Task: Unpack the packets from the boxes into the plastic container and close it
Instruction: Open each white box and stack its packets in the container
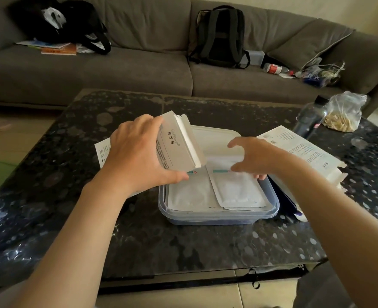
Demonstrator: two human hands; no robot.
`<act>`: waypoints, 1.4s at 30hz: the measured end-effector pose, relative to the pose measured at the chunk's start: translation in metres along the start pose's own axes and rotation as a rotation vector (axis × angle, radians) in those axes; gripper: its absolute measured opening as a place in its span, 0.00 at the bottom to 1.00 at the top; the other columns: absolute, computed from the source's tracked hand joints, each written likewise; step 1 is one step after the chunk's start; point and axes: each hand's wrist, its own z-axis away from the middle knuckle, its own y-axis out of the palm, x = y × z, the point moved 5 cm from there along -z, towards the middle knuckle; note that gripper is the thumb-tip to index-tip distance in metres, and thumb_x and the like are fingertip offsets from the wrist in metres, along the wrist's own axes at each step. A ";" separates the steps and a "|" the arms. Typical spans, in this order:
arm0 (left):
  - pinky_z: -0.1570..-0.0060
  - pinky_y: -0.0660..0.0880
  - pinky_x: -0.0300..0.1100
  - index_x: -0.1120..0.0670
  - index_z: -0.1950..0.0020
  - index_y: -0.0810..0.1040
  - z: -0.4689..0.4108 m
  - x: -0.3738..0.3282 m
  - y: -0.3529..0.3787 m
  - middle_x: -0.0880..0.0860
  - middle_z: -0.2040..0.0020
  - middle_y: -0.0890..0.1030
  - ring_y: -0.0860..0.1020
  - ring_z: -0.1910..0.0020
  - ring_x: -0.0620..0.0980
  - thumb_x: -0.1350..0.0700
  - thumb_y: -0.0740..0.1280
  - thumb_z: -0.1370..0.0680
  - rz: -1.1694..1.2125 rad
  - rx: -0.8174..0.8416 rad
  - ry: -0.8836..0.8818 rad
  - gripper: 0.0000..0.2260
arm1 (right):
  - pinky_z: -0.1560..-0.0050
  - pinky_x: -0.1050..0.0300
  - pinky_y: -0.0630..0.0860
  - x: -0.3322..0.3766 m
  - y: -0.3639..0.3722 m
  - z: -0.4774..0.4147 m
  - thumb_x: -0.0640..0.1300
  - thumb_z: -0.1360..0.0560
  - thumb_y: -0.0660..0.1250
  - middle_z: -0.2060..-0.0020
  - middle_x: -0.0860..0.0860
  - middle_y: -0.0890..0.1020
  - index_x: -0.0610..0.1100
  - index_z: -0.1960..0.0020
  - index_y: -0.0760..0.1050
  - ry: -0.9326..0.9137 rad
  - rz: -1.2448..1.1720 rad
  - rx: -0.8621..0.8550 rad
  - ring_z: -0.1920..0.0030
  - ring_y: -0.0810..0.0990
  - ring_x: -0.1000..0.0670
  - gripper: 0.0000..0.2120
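The left hand (137,152) grips a white printed cardboard box (179,143), tilted over the 10 o'clock corner of a clear rectangular plastic container (217,215) holding flat white packets (237,192); the right hand (254,156) is spread wide over its 2 o'clock corner.

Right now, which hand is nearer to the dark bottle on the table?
Right. The right hand is above the container, left of the bottle; the left hand grips the white box farther left.

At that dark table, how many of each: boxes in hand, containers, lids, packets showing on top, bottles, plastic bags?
White box in left hand: 1
Plastic container: 1
White lid: 1
Packets on top: 2
Dark bottle: 1
Plastic bag: 1
Total: 7
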 end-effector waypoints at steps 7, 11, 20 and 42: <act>0.30 0.61 0.57 0.46 0.23 0.59 0.001 -0.005 0.003 0.48 0.27 0.65 0.63 0.30 0.54 0.29 0.77 0.42 0.012 0.013 -0.003 0.53 | 0.23 0.42 0.58 0.031 0.056 0.020 0.67 0.22 0.61 0.20 0.53 0.58 0.58 0.21 0.57 -0.296 0.087 0.072 0.21 0.58 0.46 0.34; 0.30 0.62 0.56 0.46 0.23 0.59 0.002 -0.005 0.003 0.48 0.27 0.65 0.63 0.29 0.54 0.28 0.77 0.42 0.015 0.024 -0.010 0.54 | 0.21 0.36 0.45 0.013 0.073 0.022 0.75 0.25 0.43 0.18 0.55 0.45 0.60 0.19 0.41 -0.292 0.237 0.173 0.19 0.44 0.45 0.39; 0.30 0.61 0.56 0.47 0.23 0.60 0.003 -0.005 0.002 0.48 0.27 0.65 0.63 0.29 0.55 0.29 0.78 0.42 0.027 0.028 -0.015 0.54 | 0.21 0.34 0.47 0.004 0.074 0.024 0.81 0.34 0.40 0.19 0.56 0.45 0.58 0.20 0.37 -0.255 0.283 0.141 0.19 0.45 0.43 0.49; 0.30 0.61 0.55 0.45 0.23 0.60 0.003 -0.004 0.000 0.46 0.27 0.65 0.63 0.30 0.53 0.28 0.77 0.42 0.032 0.035 0.019 0.53 | 0.31 0.50 0.71 0.024 0.036 0.044 0.67 0.24 0.61 0.27 0.52 0.70 0.53 0.25 0.67 -0.200 -0.037 -0.168 0.29 0.72 0.47 0.31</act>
